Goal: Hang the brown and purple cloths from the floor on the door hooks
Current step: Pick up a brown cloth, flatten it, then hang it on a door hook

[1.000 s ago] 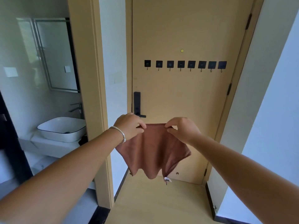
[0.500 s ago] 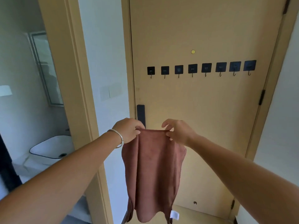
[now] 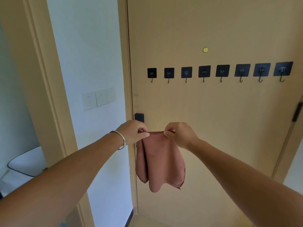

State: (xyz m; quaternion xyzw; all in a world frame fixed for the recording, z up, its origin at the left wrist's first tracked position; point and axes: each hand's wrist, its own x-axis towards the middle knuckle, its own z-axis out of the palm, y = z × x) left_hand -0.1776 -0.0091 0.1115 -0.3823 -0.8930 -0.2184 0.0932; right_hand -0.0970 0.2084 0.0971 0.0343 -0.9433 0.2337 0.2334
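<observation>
Holding the brown cloth point(image 3: 159, 161) out in front of me, I pinch its top edge with both hands: left hand point(image 3: 133, 132) on the left end, right hand point(image 3: 179, 134) on the right, fingers curled tight on the fabric. A bracelet point(image 3: 120, 140) sits on my left wrist. Compared with half a second ago, my hands have drawn closer together, so the cloth hangs narrower and bunched, and its white tag no longer shows. It dangles in the air, well below the hooks point(image 3: 219, 73). The door point(image 3: 213, 112) now looks nearer; its eight black hooks fill more of the view. The lock point(image 3: 139, 117) peeks out above my left hand. Sockets point(image 3: 98, 99) sit on the wall at left.
</observation>
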